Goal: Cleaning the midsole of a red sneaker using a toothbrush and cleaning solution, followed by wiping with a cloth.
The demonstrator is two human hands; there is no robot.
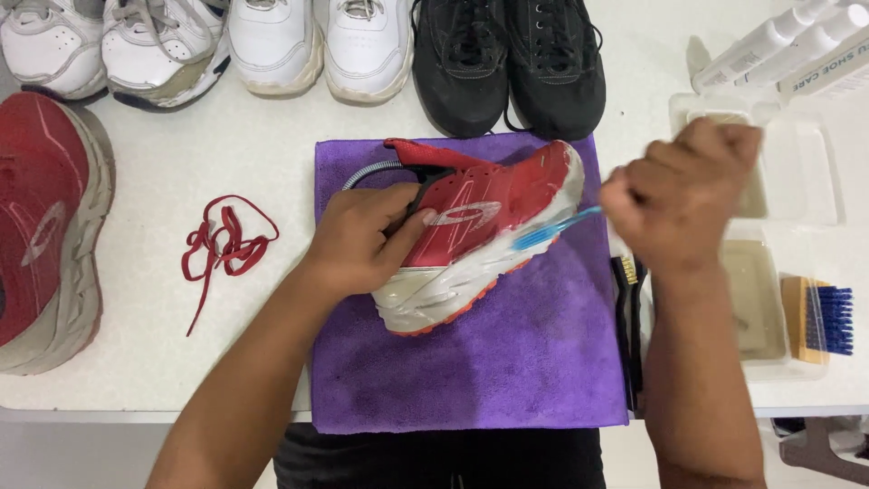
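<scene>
A red sneaker (493, 204) with a white and orange sole lies on its side on a purple cloth (507, 362). My left hand (362, 240) grips the shoe at its heel and collar, thumb across the red upper. My right hand (683, 195) is a blurred fist closed on a small blue brush (552, 234), whose bristles touch the white sole near the toe. The laces are out of the shoe.
A second red sneaker (45, 226) lies at the left beside a loose red lace (222, 244). White sneakers (272, 41) and black sneakers (507, 59) line the back. On the right are white trays (769, 181) holding murky liquid, spray bottles (787, 41), a wooden brush with blue bristles (819, 317), and a black brush (627, 308).
</scene>
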